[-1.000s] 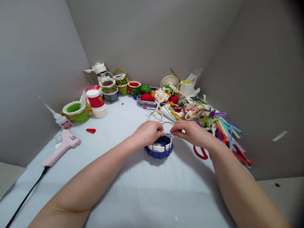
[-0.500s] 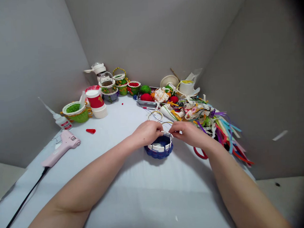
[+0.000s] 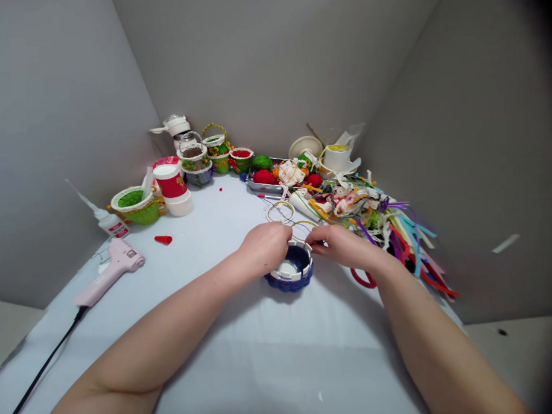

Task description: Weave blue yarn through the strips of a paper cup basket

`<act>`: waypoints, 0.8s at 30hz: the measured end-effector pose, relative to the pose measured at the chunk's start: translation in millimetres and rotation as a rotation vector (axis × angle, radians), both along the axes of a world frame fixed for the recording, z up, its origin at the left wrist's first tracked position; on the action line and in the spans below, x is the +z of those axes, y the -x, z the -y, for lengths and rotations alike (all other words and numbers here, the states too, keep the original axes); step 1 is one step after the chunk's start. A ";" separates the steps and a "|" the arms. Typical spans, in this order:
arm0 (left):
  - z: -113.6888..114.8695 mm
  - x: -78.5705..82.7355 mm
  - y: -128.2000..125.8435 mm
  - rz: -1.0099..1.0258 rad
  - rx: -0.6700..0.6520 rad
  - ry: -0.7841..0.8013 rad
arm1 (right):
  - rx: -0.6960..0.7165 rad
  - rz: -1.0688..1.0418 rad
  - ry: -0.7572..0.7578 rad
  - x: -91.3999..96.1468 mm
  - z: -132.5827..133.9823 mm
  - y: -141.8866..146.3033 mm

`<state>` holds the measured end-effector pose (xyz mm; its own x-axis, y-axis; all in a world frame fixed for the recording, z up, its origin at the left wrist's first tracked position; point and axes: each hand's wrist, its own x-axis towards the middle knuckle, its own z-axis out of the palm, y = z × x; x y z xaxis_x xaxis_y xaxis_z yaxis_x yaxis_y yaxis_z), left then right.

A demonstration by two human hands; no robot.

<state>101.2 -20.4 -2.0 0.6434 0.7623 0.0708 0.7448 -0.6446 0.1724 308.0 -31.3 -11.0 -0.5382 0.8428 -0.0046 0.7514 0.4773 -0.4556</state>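
A small woven basket (image 3: 289,284) rests on the table between my hands, its lower wall dark blue and its upper edge made of white upright strips. My left hand (image 3: 268,248) is closed at the basket's far left rim, fingertips tucked behind the strips. On the far right rim, my right hand (image 3: 334,241) has its fingers pinched together; what sits between them is hidden. Just beyond the hands lie two thin hoops (image 3: 280,212), with a thin dark cord running past them toward the right hand.
Left stand a pink glue gun (image 3: 113,270), a glue bottle (image 3: 112,223), a red cap (image 3: 163,240) and a green basket (image 3: 140,212). Small finished baskets (image 3: 198,164) and a tray of yarn balls (image 3: 263,177) are behind. Right lie coloured strips (image 3: 413,244) and a red-handled tool (image 3: 362,279).
My left hand has turned slightly, its fingers further behind the rim. The basket has tilted or turned a little, showing more of its inside. The view has shifted slightly.
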 end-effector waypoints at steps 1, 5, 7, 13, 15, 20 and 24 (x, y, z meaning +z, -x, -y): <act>1.4 2.1 0.3 -0.022 0.007 -0.004 | 0.000 0.002 0.001 0.4 0.1 0.1; 9.5 13.6 3.7 -0.146 0.021 0.015 | -0.003 -0.001 -0.016 3.9 2.3 2.9; 11.8 18.1 6.4 -0.181 0.022 0.049 | -0.001 -0.008 -0.019 5.6 4.2 5.1; 5.3 16.7 7.5 0.122 -0.098 0.130 | 0.018 -0.005 -0.024 4.6 6.6 7.7; 1.9 11.2 2.9 0.232 -0.153 0.170 | 0.020 0.005 -0.033 3.0 6.3 7.5; -5.2 -5.8 -5.8 0.301 -0.126 0.202 | 0.020 0.040 0.017 4.7 7.1 4.1; -8.0 -11.9 -4.5 0.321 -0.084 0.185 | 0.001 0.042 0.017 18.7 14.8 -0.2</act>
<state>105.7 -12.4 -13.9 0.6715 0.7267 0.1452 0.5800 -0.6373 0.5073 308.2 -46.2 7.7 -0.5376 0.8421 -0.0417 0.7698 0.4701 -0.4318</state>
